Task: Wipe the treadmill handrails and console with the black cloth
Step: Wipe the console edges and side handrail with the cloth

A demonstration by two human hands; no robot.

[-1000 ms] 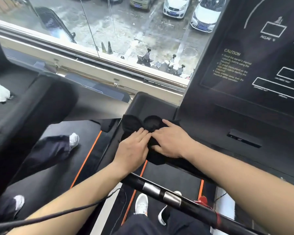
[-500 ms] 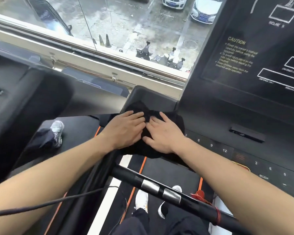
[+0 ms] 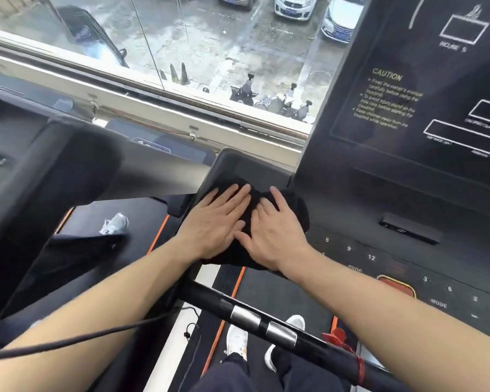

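Observation:
The black cloth (image 3: 296, 206) lies bunched on the left tray (image 3: 252, 165) of the treadmill console (image 3: 408, 131), beside the dark screen. My left hand (image 3: 218, 219) and my right hand (image 3: 272, 236) rest side by side on top of it, palms down and fingers stretched forward, pressing it onto the tray. Most of the cloth is hidden under my hands. The black front handrail (image 3: 255, 318) with two silver sensor plates crosses below my forearms.
Number keys (image 3: 348, 248) and a red stop button (image 3: 396, 287) sit right of my hands. A red safety cord (image 3: 340, 335) hangs on the handrail. Another treadmill (image 3: 54, 171) stands at left, with another person's shoe (image 3: 115, 223) on its belt. A window runs behind.
Both hands have slid the cloth away from me, up the tray toward its far edge, with the fingers flatter. The shoe on the neighbouring belt has shifted.

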